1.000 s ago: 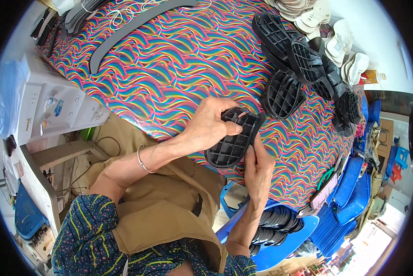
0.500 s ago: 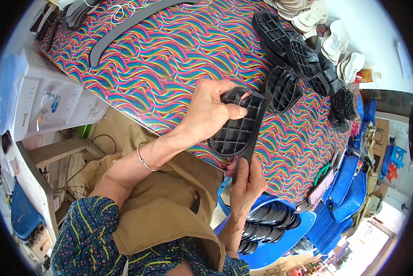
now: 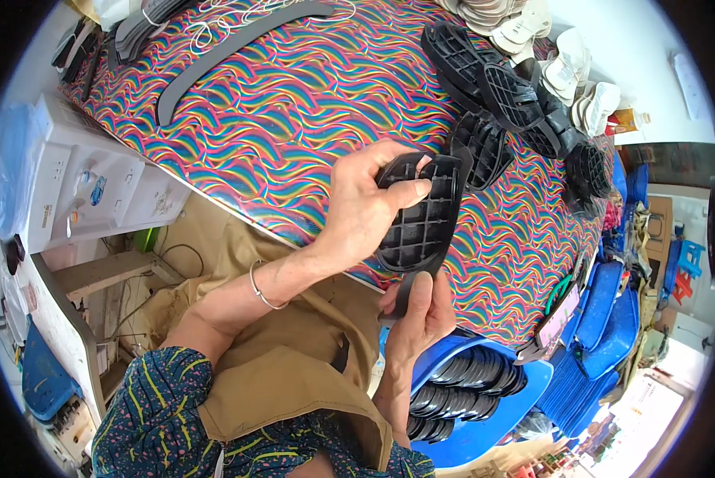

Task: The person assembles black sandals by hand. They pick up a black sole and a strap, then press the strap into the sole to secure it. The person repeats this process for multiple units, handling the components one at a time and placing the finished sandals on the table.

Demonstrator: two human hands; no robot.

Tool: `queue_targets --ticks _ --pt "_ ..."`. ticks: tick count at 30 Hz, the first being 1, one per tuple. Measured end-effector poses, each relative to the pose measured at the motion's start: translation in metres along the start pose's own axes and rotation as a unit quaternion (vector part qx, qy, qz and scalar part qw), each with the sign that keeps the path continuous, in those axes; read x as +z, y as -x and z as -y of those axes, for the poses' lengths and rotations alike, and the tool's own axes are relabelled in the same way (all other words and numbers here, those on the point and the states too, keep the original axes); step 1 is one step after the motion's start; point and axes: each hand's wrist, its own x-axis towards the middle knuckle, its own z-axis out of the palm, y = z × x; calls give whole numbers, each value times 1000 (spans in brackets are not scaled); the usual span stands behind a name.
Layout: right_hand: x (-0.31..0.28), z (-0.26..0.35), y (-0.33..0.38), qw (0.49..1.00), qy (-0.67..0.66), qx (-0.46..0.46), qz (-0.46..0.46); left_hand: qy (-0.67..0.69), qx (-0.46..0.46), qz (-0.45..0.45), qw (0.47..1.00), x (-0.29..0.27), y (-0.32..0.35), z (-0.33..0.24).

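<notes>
My left hand (image 3: pixel 365 203) grips a black shoe sole (image 3: pixel 421 219) by its far end, thumb across the gridded hollow side. A dark flexible strip (image 3: pixel 406 293) lies along the sole's right edge and bends round its near end. Just below, my right hand (image 3: pixel 423 319) pinches the strip's loose end, thumb on top. Beyond the held piece, another black gridded sole (image 3: pixel 485 151) rests on the patterned table cover (image 3: pixel 294 119).
More black soles (image 3: pixel 517 95) are piled at the far right beside stacked pale insole-shaped pieces (image 3: pixel 572 64). A long curved grey strip (image 3: pixel 214 60) lies at the far left. A blue chair (image 3: pixel 469 438) near my right arm holds rows of shiny black pieces (image 3: pixel 469 390).
The sole has turned so its gridded side shows more fully. The strip, earlier pulled nearly straight past the sole's near end, now bends closer round it.
</notes>
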Motion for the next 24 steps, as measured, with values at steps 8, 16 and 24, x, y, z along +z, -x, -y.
queue_targets --ticks 8,16,24 --pt "-7 11 -26 989 33 -134 -51 -19 167 260 951 -38 -11 -21" --pt "-13 -8 -47 818 296 -490 59 -87 -134 298 941 -82 -19 -58" --pt "-10 -13 -36 782 359 -503 83 -157 -173 311 921 -77 -17 -50"
